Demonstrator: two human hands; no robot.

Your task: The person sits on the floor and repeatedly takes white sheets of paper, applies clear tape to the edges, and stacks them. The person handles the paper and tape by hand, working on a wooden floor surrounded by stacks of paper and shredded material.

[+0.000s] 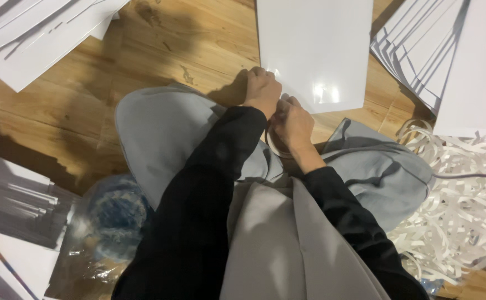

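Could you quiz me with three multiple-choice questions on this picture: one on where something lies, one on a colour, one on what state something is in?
1. Where does the heap of white paper strips lie?
A. on the person's right
B. on the person's left
C. on the lap

2. What colour are the sleeves?
A. white
B. black
C. red

3. How does the glossy white sheet lie?
A. rolled up
B. crumpled
C. flat on the wooden floor

Answers: 1 A, the strips pile up at the right edge. 2 B, both arms are in black. 3 C, the sheet lies flat, with the left hand and right hand at its near corner.
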